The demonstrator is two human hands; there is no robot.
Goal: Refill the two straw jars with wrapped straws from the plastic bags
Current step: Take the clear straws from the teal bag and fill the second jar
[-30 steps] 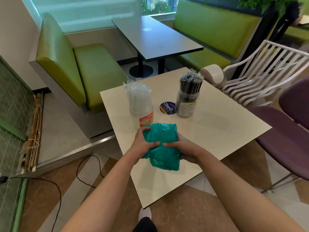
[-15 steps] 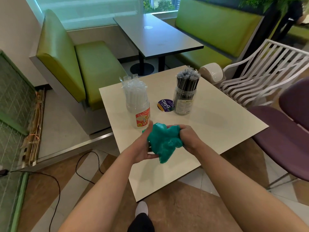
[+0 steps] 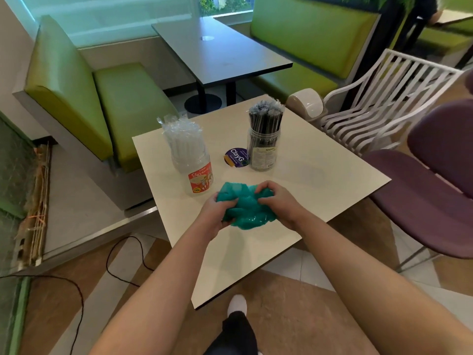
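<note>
While crumpled between both hands: teal plastic bag (image 3: 245, 210), bunched into a loose wad, held over the near middle of the cream table (image 3: 320, 180); whether touching the tabletop, cannot tell. No straws visible in it; judged emptied or nearly so.

Left hand (image 3: 217, 215): fingers curled into the bag's left side, clamped on the plastic. Right hand (image 3: 277, 202): fingers curled over the bag's top right, likewise clamped.

Step in hand, as judged: squashing down a spent bag. Advice: press out trapped air toward the open mouth, fold rather than ball tight, keep elbows low and the wad on the near side of the jars, then set aside clear of both.

Jar of clear-wrapped white straws (image 3: 190, 160): upright, just beyond the left hand, red and white label facing the camera, straws standing well above the rim; looks full. Risk: tall, top-heavy, near enough to be knocked by a careless left wrist.

Jar of black straws (image 3: 263, 142): upright, farther back and to the right, packed to the mouth; looks full.

Round purple lid (image 3: 236, 157): flat on the table between the two jars, just beside the black-straw jar.

Surroundings: white slatted chair (image 3: 378, 98) and purple chair (image 3: 435, 190) to the right, green bench (image 3: 84, 98) to the left, dark table (image 3: 220, 49) behind.
</note>
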